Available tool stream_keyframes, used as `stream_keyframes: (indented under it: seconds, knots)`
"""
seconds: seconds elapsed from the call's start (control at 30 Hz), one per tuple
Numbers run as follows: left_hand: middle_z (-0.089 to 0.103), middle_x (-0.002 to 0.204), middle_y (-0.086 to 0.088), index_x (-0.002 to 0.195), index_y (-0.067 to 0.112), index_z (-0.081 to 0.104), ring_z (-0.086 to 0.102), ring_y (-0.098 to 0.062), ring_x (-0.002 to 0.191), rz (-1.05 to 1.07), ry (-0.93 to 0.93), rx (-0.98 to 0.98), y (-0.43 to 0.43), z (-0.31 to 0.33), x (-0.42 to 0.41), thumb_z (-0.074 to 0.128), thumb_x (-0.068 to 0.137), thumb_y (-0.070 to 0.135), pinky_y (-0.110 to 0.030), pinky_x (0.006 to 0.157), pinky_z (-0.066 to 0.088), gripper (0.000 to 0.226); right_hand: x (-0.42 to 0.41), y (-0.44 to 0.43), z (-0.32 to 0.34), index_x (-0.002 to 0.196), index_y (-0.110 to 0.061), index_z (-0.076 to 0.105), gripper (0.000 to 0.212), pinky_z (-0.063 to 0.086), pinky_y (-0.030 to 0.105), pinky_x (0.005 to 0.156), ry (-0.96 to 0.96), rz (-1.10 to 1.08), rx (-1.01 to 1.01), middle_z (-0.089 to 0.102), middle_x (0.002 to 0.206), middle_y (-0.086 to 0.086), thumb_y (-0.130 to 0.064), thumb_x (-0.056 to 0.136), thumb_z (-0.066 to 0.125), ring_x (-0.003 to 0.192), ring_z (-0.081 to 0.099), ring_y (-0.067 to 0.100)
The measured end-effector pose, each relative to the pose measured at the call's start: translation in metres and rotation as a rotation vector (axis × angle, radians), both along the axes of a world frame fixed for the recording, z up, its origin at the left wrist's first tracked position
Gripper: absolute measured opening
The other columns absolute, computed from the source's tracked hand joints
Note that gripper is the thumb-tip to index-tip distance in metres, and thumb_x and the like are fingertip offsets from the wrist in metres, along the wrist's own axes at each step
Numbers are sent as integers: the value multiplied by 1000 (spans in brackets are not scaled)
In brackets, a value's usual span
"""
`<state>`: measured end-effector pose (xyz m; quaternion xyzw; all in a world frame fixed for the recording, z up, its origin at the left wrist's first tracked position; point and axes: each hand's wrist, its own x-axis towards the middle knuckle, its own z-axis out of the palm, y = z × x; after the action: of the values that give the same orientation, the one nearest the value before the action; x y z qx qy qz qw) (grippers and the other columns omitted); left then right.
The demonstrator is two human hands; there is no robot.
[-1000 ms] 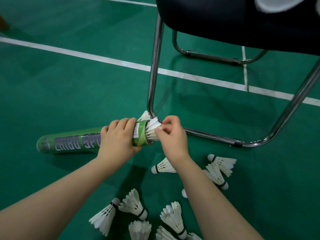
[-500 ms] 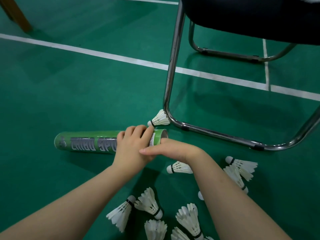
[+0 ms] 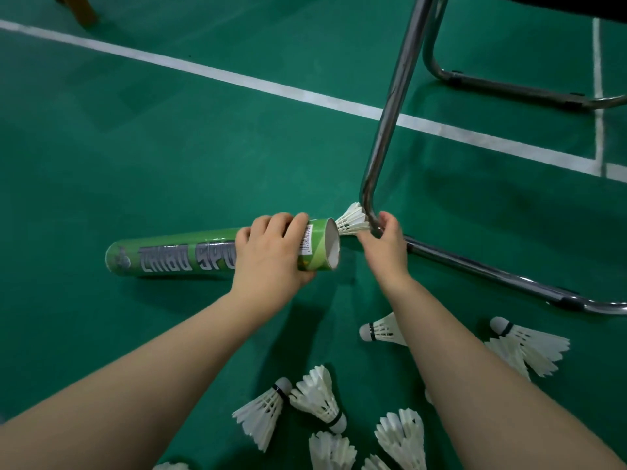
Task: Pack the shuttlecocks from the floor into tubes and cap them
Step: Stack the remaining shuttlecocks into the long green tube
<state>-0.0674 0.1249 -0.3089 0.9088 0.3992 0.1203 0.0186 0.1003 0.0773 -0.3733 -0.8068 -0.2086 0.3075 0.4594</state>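
Tube point(image 3: 190, 257): a green tube lies on its side on the floor point(image 3: 169, 147), far end closed, open mouth facing the chair. No feathers show at the rim, and no cap is in view.

Left hand point(image 3: 271, 256): grips the tube just behind its mouth, fingers curled over the top, holding it flat.

Stray shuttlecock point(image 3: 353, 221): just past the tube's mouth, against the bend of the chair leg point(image 3: 390, 106), narrow end towards the tube and feathers towards the leg.

Right hand point(image 3: 386, 247): beyond the tube's mouth, fingers curled at the feather rim of the stray shuttlecock. It looks like a pinch, though the leg hides part of the fingers.

Just changed: a second ago the right hand was pressing a shuttlecock into the tube's mouth. Half a second ago its feathers no longer showed. Now the hand has left the mouth and gone to the stray one.

Meaning for the task: one more shuttlecock is judged packed, and the next is being fetched with the tube kept ready.

Loose shuttlecocks point(image 3: 319, 398): many lie on the floor nearer the person than the tube, under and beside the right forearm. Capping therefore looks some way off.
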Motion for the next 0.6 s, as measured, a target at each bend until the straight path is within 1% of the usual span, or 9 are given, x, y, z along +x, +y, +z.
stream_keyframes:
  seconds: [0.07,0.13,0.2,0.3,0.37,0.43,0.5,0.53,0.6]
  knots:
    - [61,106,-8,115,15,56,55,-34,96,3,-14,3,2,0,0,84,50,35,-44,79,40,74,2,7,-6,136,-15,38,53,37,34,100,1,37,-27,47,134,1,-23,87,57,123,42,21]
    - [61,108,-7,117,15,55,54,-34,97,9,-25,-6,3,-1,-1,83,51,36,-44,80,39,75,2,11,-9,134,-14,41,50,38,32,96,-31,34,-38,48,132,2,-23,88,57,120,45,22]
    - [60,109,-7,118,15,55,53,-33,99,13,-33,-15,3,-1,-2,83,52,36,-44,81,38,74,2,14,-11,129,-15,46,46,42,34,94,-94,12,-73,52,126,1,-27,86,58,115,48,22]
    - [60,110,-6,118,16,54,53,-33,99,13,-29,-14,2,-2,-3,82,53,37,-43,81,38,75,3,18,-16,120,-18,52,42,45,40,91,-148,37,-186,58,118,0,-37,84,61,110,52,25]
    - [59,112,-6,119,16,54,52,-32,101,9,-17,-30,0,-3,-4,82,53,37,-43,83,37,75,2,18,-17,113,-19,58,37,47,38,87,-123,95,-273,62,111,1,-41,84,60,108,54,26]
    - [58,115,-5,121,17,52,50,-32,104,4,-3,-59,-2,-3,-5,82,55,37,-43,85,35,75,-2,14,-18,104,-21,63,26,46,34,81,-121,159,-321,65,105,3,-40,87,58,103,56,26]
    - [57,116,-6,123,16,52,49,-32,106,-2,11,-66,-2,-3,-5,81,56,36,-43,86,34,75,-6,8,-17,96,-23,63,16,44,32,74,-151,174,-294,65,97,2,-35,89,55,97,57,26]
    - [57,117,-6,123,16,51,49,-32,106,-1,17,-64,-2,-3,-6,82,57,36,-44,87,34,76,-7,3,-13,91,-23,62,13,42,30,70,-148,157,-249,63,92,1,-33,89,54,92,57,24]
    - [55,119,-6,126,17,49,47,-32,109,5,36,-80,0,-3,-6,81,59,37,-44,89,33,77,-9,-8,0,85,-17,58,11,36,29,61,-70,58,-105,59,80,0,-25,89,52,74,53,18]
